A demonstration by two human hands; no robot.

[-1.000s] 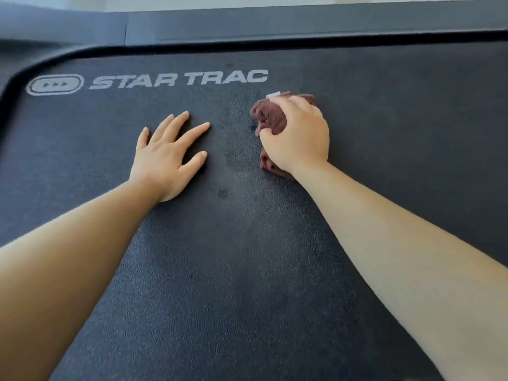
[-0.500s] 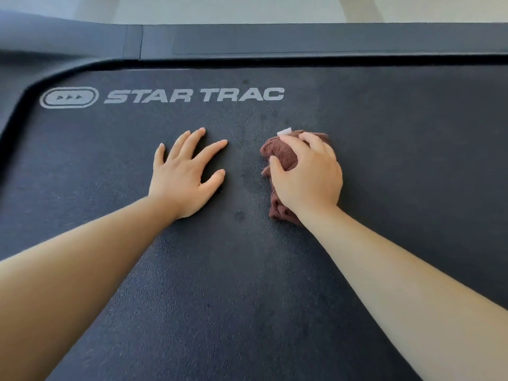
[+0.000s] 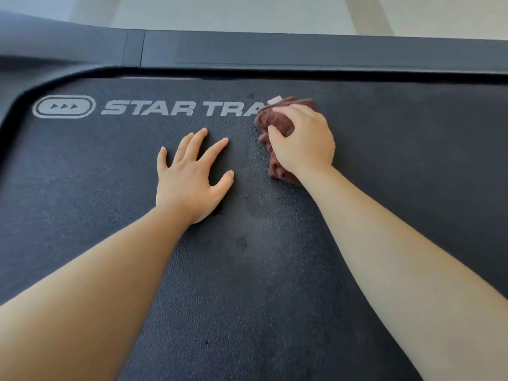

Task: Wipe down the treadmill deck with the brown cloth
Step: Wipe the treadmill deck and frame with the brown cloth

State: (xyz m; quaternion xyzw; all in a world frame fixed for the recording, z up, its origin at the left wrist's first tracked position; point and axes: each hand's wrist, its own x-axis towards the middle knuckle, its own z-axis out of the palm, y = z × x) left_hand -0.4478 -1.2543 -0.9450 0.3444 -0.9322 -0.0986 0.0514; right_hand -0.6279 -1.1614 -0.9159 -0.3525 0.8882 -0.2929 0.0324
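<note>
The pebbled black treadmill deck [image 3: 247, 298] fills the near view. Farther in, the left grip [image 3: 192, 182] lies flat on it, fingers spread. Just beside it, the right grip [image 3: 302, 141] curls round the bunched, fuzzy brown cloth [image 3: 277, 122], which covers the end of the white lettering [image 3: 178, 108] near the deck's far edge.

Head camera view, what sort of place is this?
Probably a gym or a home workout room. The black treadmill deck carries a logo reading STAR TRA, its end hidden by the brown cloth, a dark frame rail runs along its far edge, and pale floor shows beyond.
</note>
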